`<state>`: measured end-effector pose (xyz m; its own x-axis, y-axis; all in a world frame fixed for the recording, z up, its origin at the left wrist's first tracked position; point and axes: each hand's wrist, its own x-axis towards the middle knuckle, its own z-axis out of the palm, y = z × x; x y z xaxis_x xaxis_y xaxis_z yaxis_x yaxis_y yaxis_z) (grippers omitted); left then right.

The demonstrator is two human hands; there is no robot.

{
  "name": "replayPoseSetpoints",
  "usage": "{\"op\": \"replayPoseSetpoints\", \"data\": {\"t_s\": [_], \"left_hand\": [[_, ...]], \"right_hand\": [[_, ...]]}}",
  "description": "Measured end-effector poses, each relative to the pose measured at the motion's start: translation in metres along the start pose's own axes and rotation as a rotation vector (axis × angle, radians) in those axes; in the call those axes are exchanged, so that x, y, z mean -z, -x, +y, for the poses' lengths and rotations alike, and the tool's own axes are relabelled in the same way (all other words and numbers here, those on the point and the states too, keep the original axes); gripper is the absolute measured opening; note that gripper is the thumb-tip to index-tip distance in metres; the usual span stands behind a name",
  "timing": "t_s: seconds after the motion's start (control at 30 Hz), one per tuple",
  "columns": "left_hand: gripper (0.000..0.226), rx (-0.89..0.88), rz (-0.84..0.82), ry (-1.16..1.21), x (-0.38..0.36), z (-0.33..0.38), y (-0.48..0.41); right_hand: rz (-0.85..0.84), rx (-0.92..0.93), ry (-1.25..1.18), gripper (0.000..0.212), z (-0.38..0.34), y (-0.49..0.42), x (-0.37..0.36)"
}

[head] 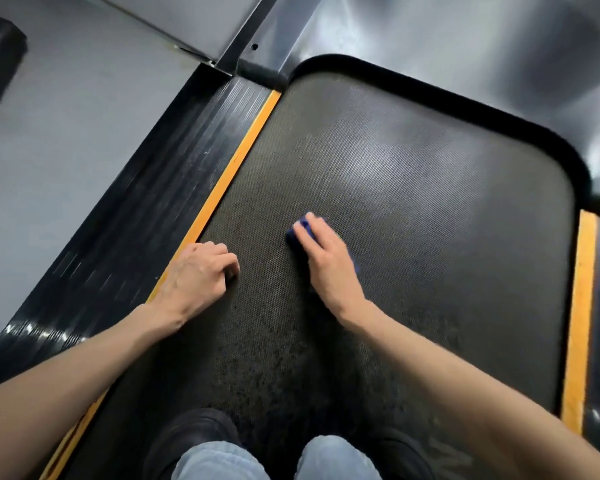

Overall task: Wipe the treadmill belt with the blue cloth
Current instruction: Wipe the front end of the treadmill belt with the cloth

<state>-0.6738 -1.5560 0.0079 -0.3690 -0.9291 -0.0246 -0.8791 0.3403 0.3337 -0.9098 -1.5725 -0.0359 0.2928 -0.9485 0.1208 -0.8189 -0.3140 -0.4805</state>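
Right hand (326, 258) flat on the blue cloth (301, 231), fingers mostly straight and pointing to 11 o'clock, pressing it onto the treadmill belt (430, 220). Cloth sits mid-belt, about frame centre; only its edges show past my fingertips and along the hand's 3 o'clock side. Left hand (198, 271) clenched at 8 o'clock from the cloth, fingers curled under, knuckles on the belt, nothing in it that I can see. It touches the left yellow strip (232, 168). Ribbed black side rail (146, 209) beyond that, at 9 o'clock. Second yellow strip (581, 306) at 4 o'clock. Motor cover (482, 46) at 1 o'clock. Black shoes (194, 434) and jeans (219, 460) at 6 o'clock, on the belt.
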Motion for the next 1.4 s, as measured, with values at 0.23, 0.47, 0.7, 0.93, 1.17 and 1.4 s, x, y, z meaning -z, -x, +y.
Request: {"op": "replayPoseSetpoints", "data": {"t_s": [0.23,0.47,0.7,0.93,1.17,1.4], "left_hand": [[0.033,-0.068,0.03,0.075,-0.008,0.019,-0.026],[0.04,-0.305,-0.022,0.169,-0.038,0.088,-0.09],[0.044,-0.248,-0.125,0.001,-0.065,0.146,-0.108],[0.064,-0.361,-0.113,-0.182,-0.062,0.139,-0.103],[0.075,-0.278,-0.231,-0.048,-0.061,0.14,-0.104],[0.069,-0.152,-0.15,0.038,-0.037,0.103,-0.058]], "right_hand": [[-0.185,0.182,0.038,0.06,-0.01,0.054,0.001],[-0.024,-0.472,0.127,0.087,0.074,0.112,0.089],[-0.3,-0.709,0.168,0.062,0.097,0.185,0.159],[0.219,-0.843,0.003,0.046,0.103,0.172,0.142],[0.438,-0.826,0.121,0.046,0.089,0.159,0.077],[-0.122,0.091,0.201,0.053,-0.004,0.144,0.027]]}}
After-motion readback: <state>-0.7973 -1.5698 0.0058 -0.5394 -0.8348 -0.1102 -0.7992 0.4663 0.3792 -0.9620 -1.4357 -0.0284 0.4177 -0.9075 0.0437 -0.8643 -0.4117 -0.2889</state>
